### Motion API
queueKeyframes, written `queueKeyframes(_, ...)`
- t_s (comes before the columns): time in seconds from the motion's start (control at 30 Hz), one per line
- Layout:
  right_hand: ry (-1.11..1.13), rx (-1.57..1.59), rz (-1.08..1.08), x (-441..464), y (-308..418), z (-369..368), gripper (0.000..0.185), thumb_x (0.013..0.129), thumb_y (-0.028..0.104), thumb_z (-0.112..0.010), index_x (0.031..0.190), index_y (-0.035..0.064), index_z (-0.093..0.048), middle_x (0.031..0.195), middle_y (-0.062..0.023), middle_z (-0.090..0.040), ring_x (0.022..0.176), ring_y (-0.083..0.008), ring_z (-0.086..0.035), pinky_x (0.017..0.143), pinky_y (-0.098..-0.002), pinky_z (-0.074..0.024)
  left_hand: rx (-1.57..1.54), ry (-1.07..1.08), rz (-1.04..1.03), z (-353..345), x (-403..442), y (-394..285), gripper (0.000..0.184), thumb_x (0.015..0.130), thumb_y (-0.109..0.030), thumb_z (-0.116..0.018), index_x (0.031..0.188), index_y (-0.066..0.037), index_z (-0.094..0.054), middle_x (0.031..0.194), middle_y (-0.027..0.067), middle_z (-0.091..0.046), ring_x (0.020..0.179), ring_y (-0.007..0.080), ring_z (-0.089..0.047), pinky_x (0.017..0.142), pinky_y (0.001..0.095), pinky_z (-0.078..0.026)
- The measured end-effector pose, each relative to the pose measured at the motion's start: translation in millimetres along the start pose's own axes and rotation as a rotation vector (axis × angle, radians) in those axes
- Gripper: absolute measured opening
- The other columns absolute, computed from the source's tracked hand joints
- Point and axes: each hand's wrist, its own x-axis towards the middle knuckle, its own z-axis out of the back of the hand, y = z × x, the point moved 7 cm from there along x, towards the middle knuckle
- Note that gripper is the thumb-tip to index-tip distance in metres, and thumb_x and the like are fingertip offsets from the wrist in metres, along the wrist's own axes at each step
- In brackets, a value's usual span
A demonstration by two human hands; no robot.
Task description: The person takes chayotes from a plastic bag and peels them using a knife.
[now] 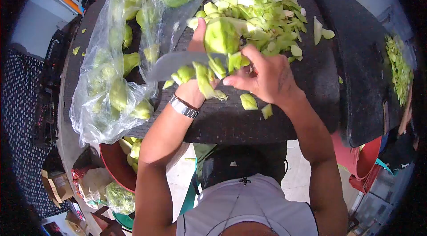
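front edge of the dark worktop (249, 132) passes right under the forearms, and the open room is mostly right of the right hand (269, 75), out to the black rounded panel (351, 67). left side's taken up by a clear plastic bag (91, 118) of green produce (130, 62), far side by a heap of pale green peelings (271, 18). the chunky pale green fruit (221, 35) is in the left hand (197, 40), cupped round it. right hand's closed on a broad-bladed metal knife (171, 63), near the fruit.

Cut pieces (267, 18) right of plastic bag (90, 122)
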Motion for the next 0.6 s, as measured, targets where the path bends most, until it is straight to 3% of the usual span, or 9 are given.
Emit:
queueKeyframes(0.07,-0.036,-0.045,-0.018,1,-8,5,0.056,0.075,0.047,-0.089,0.102,0.0059,-0.062,0.066,-0.0058,-0.067,0.059,-0.0239,-0.070,0.057,-0.0357,-0.0552,0.057,-0.075,-0.040,1,-2,-2,0.065,0.105,-0.061,-0.043,0.132,-0.004,-0.059,0.119,0.0145,-0.070,0.106,0.0287,-0.070,0.094,0.0432,-0.059)
queueKeyframes(0.1,-0.009,-0.079,-0.112,2,-21,4,0.067,0.077,0.067,-0.078,0.103,0.0072,-0.061,0.069,-0.0109,-0.071,0.066,-0.0358,-0.073,0.065,-0.0478,-0.0582,0.124,-0.151,-0.088,-2,-4,-4,0.066,0.105,-0.062,-0.043,0.131,-0.003,-0.058,0.115,0.0137,-0.070,0.103,0.0281,-0.071,0.091,0.0430,-0.060)
queueKeyframes(0.17,-0.011,-0.109,-0.263,6,-41,16,0.068,0.079,0.069,-0.075,0.104,0.0065,-0.064,0.072,-0.0153,-0.071,0.071,-0.0385,-0.073,0.068,-0.0491,-0.0577,0.132,-0.314,-0.222,1,-1,-6,0.062,0.107,-0.059,-0.041,0.130,-0.003,-0.057,0.110,0.0136,-0.071,0.096,0.0285,-0.072,0.084,0.0411,-0.061)
queueKeyframes(0.23,-0.042,-0.149,-0.435,8,-63,34,0.071,0.082,0.073,-0.069,0.106,0.0060,-0.068,0.078,-0.0221,-0.070,0.080,-0.0411,-0.073,0.072,-0.0496,-0.0568,0.256,-0.232,-0.155,-8,-5,-7,0.062,0.107,-0.058,-0.040,0.131,-0.005,-0.057,0.114,0.0143,-0.071,0.097,0.0302,-0.071,0.080,0.0399,-0.059)
queueKeyframes(0.3,-0.074,-0.081,-0.479,7,-74,43,0.071,0.083,0.073,-0.069,0.105,0.0053,-0.067,0.079,-0.0230,-0.070,0.081,-0.0410,-0.073,0.072,-0.0498,-0.0566,0.337,-0.231,-0.128,-16,-7,-7,0.061,0.108,-0.058,-0.038,0.131,-0.005,-0.057,0.114,0.0146,-0.070,0.096,0.0313,-0.070,0.073,0.0378,-0.056)
queueKeyframes(0.4,-0.040,0.000,-0.453,8,-64,34,0.068,0.083,0.069,-0.072,0.104,0.0045,-0.066,0.077,-0.0207,-0.071,0.078,-0.0394,-0.073,0.070,-0.0493,-0.0570,0.258,-0.160,-0.137,-11,-2,-7,0.061,0.108,-0.058,-0.040,0.131,-0.004,-0.057,0.112,0.0134,-0.071,0.093,0.0282,-0.072,0.079,0.0387,-0.060)
queueKeyframes(0.5,-0.001,-0.023,-0.293,2,-29,13,0.057,0.084,0.055,-0.078,0.105,0.0037,-0.064,0.068,-0.0151,-0.065,0.065,-0.0328,-0.070,0.062,-0.0439,-0.0546,0.097,-0.333,-0.190,1,-3,-3,0.060,0.106,-0.058,-0.043,0.131,-0.005,-0.057,0.113,0.0130,-0.071,0.096,0.0273,-0.072,0.084,0.0396,-0.061)
queueKeyframes(0.53,0.005,-0.048,-0.226,1,-20,8,0.053,0.085,0.049,-0.081,0.105,0.0034,-0.063,0.064,-0.0130,-0.063,0.060,-0.0299,-0.068,0.059,-0.0414,-0.0533,0.138,-0.287,-0.173,1,-4,-4,0.061,0.107,-0.058,-0.043,0.135,-0.005,-0.055,0.119,0.0130,-0.070,0.102,0.0278,-0.071,0.089,0.0407,-0.059)
queueKeyframes(0.6,-0.010,-0.086,-0.162,1,-17,4,0.059,0.081,0.055,-0.081,0.104,0.0043,-0.062,0.066,-0.0125,-0.066,0.061,-0.0331,-0.070,0.060,-0.0442,-0.0552,0.219,-0.192,-0.132,1,-8,-5,0.063,0.107,-0.057,-0.042,0.143,-0.005,-0.051,0.130,0.0131,-0.067,0.114,0.0290,-0.069,0.099,0.0429,-0.057)
